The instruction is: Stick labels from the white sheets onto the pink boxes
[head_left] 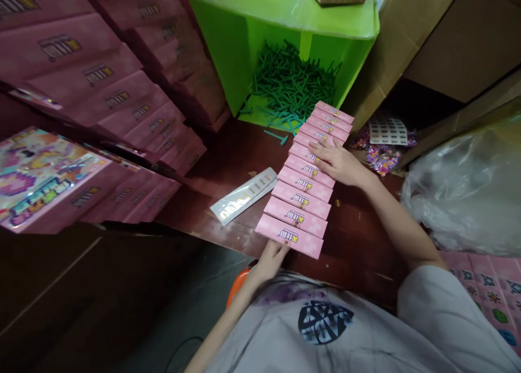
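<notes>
A row of thin pink boxes [303,199] runs away from me across the dark red table, each overlapping its neighbour like steps. My left hand [272,260] is at the near end, its fingers closed on the front edge of the nearest pink box [301,244] and partly hidden by it. Farther up the row, my right hand [336,160] lies palm down over several boxes with its fingers spread. Small brown stickers show on the box edges. To the left of the row lies a sticker sheet [244,195], partly used.
Tall stacks of pink boxes [142,112] rise at the left. Behind the row, a green bin [215,52] lies on its side, holding many green T-shaped sticks [288,82]. Cardboard cartons [391,47], another sticker sheet [387,131] and a clear plastic bag [464,183] are at the right.
</notes>
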The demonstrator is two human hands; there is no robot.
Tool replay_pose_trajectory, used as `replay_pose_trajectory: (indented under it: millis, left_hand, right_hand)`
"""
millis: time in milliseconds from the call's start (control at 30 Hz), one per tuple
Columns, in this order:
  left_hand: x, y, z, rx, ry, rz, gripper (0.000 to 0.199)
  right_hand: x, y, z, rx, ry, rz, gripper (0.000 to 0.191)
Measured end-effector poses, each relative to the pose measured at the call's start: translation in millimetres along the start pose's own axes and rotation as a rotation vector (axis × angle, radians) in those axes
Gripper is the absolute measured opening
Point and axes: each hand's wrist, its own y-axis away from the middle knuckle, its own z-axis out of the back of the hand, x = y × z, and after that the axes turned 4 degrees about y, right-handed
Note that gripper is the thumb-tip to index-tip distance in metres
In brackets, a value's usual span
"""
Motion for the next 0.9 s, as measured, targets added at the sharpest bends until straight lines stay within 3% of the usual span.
replay_pose_trajectory:
  millis: [133, 300, 400, 500, 567, 700, 767, 900]
  left_hand:
    - [7.4, -12.0, 0.1, -0.014, 0.092, -0.009, 0.053]
    - [14.7, -19.4, 3.1, 0.021, 0.092, -0.019, 0.054]
    - [15.3, -18.9, 3.7, -0.030, 0.088, -0.025, 0.052]
    - [13.7, -17.9, 3.6, -0.069, 0.080, -0.010, 0.051]
    - [13.1, -18.1, 3.9, -0.030, 0.071, -0.019, 0.052]
    - [13.4, -18.8, 5.0, 0.023, 0.056, -0.058, 0.056]
    - [14.4, -19.1, 4.7, 0.009, 0.062, -0.040, 0.057]
    - [19.1, -21.0, 2.7, 0.022, 0.102, -0.007, 0.061]
  right_hand:
    - [27.0, 3.6, -1.4, 0.072, -0.026, 0.116, 0.077]
    - [58.3, 14.0, -18.3, 0.175, -0.027, 0.188, 0.071]
    - [78.6, 19.0, -22.9, 0.186, -0.058, 0.279, 0.071]
    - [81.8, 11.1, -16.9, 0.259, -0.121, 0.407, 0.073]
    - [63.8, -4.7, -6.7, 0.249, -0.166, 0.365, 0.072]
    - [-4.6, -44.4, 8.2, 0.035, -0.090, -0.016, 0.071]
    - [-35.8, -57.5, 7.2, 0.024, -0.003, -0.143, 0.081]
    - [-71.0, -69.9, 5.8, 0.043, 0.025, -0.138, 0.088]
